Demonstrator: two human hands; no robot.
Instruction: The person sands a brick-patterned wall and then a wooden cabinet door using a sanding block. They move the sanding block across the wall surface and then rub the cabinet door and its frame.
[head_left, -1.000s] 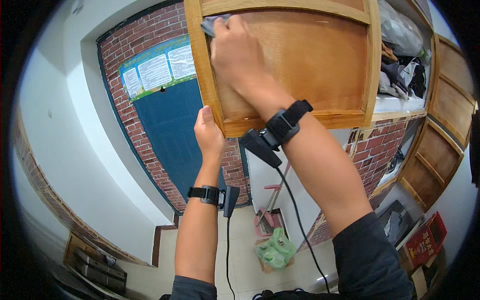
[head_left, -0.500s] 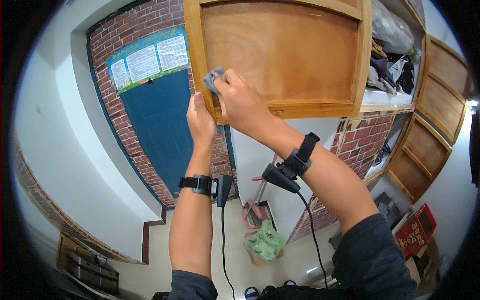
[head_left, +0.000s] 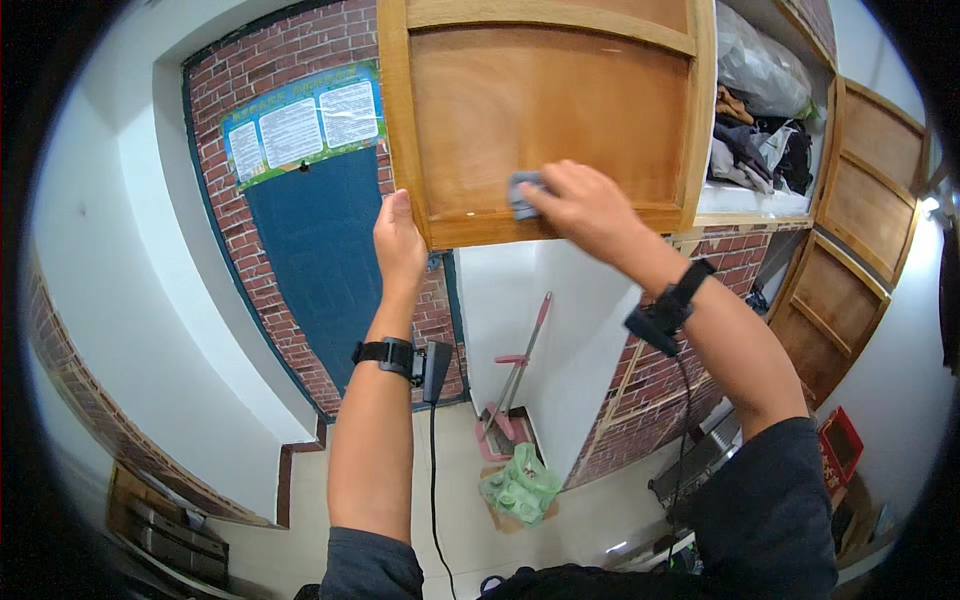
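Though separate, left hand (head_left: 399, 245) tight on door (head_left: 550, 120); right hand (head_left: 590, 207) tight on cloth (head_left: 521, 198)

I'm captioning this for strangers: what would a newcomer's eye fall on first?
Probably the wooden door at top centre: the left hand grips its lower left edge, and the right hand holds a grey cloth near its bottom edge. Next might come the blue panel at left and the green bag low in the middle.

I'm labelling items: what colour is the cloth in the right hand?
The cloth is bluish grey, best seen in the head view.
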